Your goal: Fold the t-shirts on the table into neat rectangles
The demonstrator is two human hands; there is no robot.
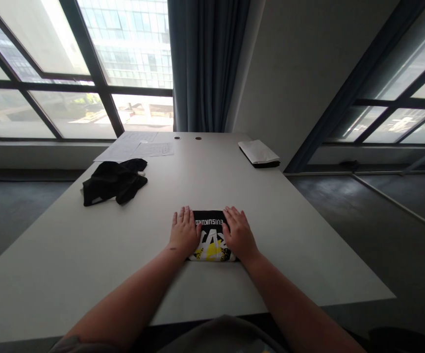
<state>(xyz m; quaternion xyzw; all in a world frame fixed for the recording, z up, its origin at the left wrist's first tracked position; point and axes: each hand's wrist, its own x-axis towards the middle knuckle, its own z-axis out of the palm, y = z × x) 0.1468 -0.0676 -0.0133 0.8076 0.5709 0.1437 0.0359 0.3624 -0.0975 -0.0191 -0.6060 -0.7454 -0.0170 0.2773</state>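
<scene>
Farther off, black cloth (112, 182), papers (138, 146), white-topped bundle (259, 151); hands (186, 234) (239, 234) flat, uncurled, on folded garment (212, 247).

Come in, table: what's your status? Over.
Left hand and right hand resting on folded black cloth. Yellow-and-white print facing up. Crumpled black fabric off to left, not in the way.

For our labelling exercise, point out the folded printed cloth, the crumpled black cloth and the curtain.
Folded printed cloth (212, 239), head view: middle of its printed top.
Crumpled black cloth (112, 181), head view: its middle.
Curtain (208, 66), head view: its pleated middle.
</scene>
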